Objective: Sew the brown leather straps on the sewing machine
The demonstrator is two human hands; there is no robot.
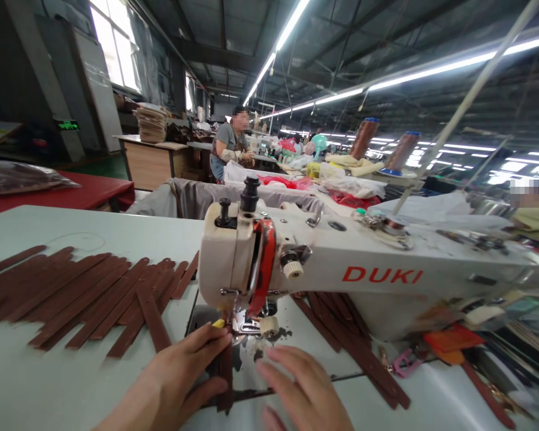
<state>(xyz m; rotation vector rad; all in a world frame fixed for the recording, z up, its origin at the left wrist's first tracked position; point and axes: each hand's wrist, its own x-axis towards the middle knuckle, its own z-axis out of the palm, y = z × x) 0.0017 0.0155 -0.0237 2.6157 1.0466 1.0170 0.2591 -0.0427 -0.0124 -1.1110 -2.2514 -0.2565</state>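
So, one long, narrow dark-brown strip, leather-looking (225, 374), is set lengthwise under the metal presser foot (245, 327) of a single white sewing machine marked DUKI in red (314, 254). Its near end is left poking toward the camera. Two bare hands can be counted. The left hand (179, 371) is laid along the strip's left side, fingertips pressed down right by the foot, thumb spread lower and resting at the strip; whether it's actually pinched can't be told. One small yellow piece (218, 324) is seen at those fingertips, too small to be identified. The right hand (300, 386) is held just right of the strip, fingers loosely spread, nothing gripped.

Left of the machine, a heap of matching brown strips (94, 293) is spread out, well over ten, overlapped too much for an exact count. At least three more brown strips (359, 347) are bunched beside the machine's base. Two brown thread cones with blue tops (403, 151) are stood behind. Two other people are also caught: one in a grey top (227, 140), one half cropped at the right edge (534, 209).
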